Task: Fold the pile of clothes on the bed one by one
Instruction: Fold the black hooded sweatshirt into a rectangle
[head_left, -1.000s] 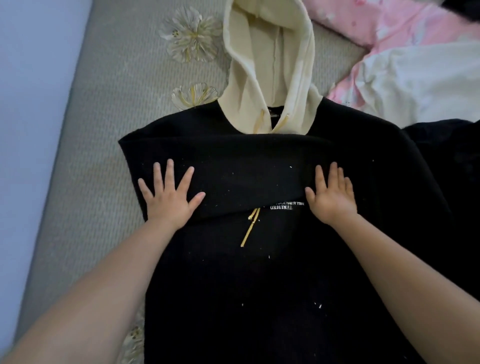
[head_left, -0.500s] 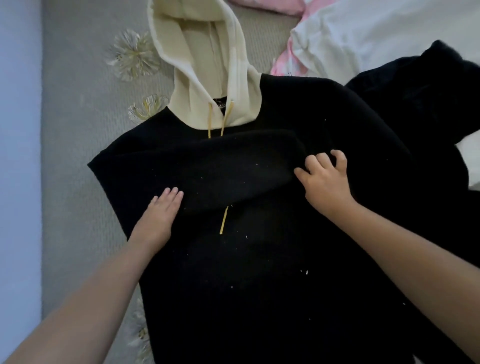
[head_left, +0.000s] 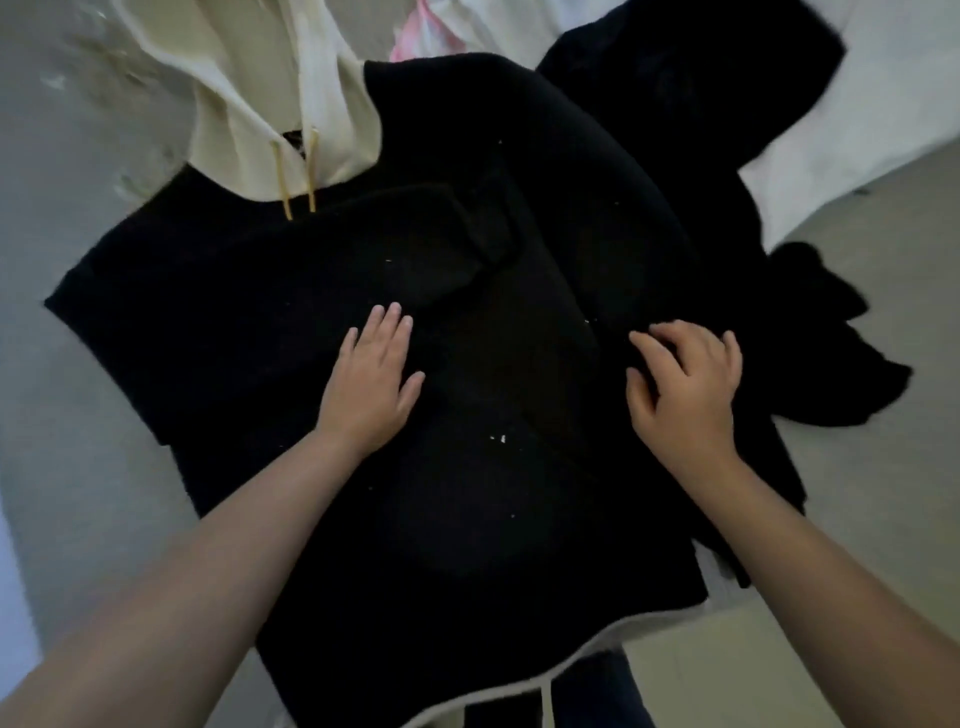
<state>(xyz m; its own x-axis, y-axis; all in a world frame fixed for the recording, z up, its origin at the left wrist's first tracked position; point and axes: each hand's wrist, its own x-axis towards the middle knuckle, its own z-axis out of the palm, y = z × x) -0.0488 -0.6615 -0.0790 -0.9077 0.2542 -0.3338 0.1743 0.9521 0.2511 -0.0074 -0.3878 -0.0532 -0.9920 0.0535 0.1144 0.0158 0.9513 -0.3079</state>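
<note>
A black hoodie (head_left: 467, 493) with a cream hood (head_left: 260, 93) and yellow drawstrings (head_left: 298, 182) lies front up on the bed. Its left sleeve (head_left: 322, 249) is folded across the chest. My left hand (head_left: 371, 376) rests flat on the chest, fingers straight, just below that sleeve. My right hand (head_left: 685, 379) is on the hoodie's right side with its fingers curled into the black fabric near the edge. The hoodie's right sleeve is hard to tell apart from the dark cloth beside it.
Another black garment (head_left: 727, 135) lies crumpled at the right, touching the hoodie. White cloth (head_left: 893, 78) and a pink piece (head_left: 415, 36) lie at the back right. The grey flowered bedsheet (head_left: 67, 171) shows at the left, and pale floor (head_left: 779, 675) at the bottom right.
My view swung to the right. My left hand slid from the hoodie's left side to the chest. My right hand moved from the folded sleeve's end out to the hoodie's right side.
</note>
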